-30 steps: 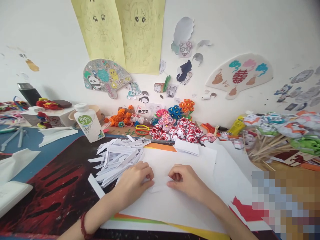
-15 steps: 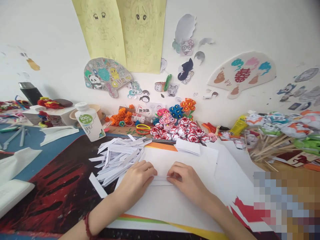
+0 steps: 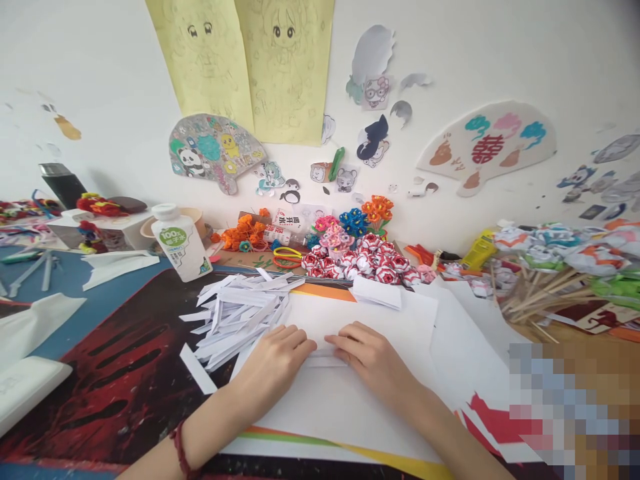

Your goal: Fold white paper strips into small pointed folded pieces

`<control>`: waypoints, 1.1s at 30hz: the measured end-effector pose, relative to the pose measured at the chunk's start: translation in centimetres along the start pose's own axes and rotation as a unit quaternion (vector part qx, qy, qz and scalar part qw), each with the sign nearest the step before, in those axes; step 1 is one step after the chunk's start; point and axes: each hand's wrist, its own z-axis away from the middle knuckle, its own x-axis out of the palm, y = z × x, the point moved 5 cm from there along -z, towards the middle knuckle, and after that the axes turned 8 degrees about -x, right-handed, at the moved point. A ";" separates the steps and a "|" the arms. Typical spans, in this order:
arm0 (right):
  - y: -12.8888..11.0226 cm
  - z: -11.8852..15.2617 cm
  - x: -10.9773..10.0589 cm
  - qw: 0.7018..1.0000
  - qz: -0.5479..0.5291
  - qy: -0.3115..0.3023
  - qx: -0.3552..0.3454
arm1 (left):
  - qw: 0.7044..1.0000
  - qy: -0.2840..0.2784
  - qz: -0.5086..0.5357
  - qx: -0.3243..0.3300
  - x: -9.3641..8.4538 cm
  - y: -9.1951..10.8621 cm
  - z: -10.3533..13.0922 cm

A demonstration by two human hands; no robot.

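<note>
A narrow folded strip of white paper [image 3: 326,361] lies crosswise between my hands, over larger white sheets [image 3: 350,413]. My left hand [image 3: 284,355] is closed on the strip's left part, its fingertips bent down onto the paper. At the right part my right hand [image 3: 373,357] grips the same strip, index finger reaching left along its upper edge and thumb lower down. The fingers hide both ends of the strip. Just beyond my left hand is a loose pile of folded white paper strips [image 3: 243,313].
A white bottle [image 3: 181,243] stands behind the pile. A small stack of white paper [image 3: 377,292] lies beyond my right hand. Red-and-white paper flowers [image 3: 365,263] crowd the back by the wall. Thin wooden sticks [image 3: 543,293] lie at right, red paper scraps [image 3: 497,420] nearer me.
My right hand's fingers have stretched leftward along the strip, from a rounded pinch to a flatter hold. My left hand stays at the strip's left part, slightly lower.
</note>
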 end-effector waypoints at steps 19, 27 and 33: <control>-0.6 0.2 0.7 0.980 0.161 -0.063 -0.100 | 1.000 -0.014 -0.012 0.019 0.0 0.2 0.1; -1.3 0.2 0.8 0.962 0.220 -0.083 -0.142 | 1.000 -0.009 -0.022 0.018 -0.4 0.8 0.0; -1.4 0.5 0.9 0.964 0.210 -0.102 -0.127 | 1.000 0.001 0.010 0.019 -0.3 0.9 0.0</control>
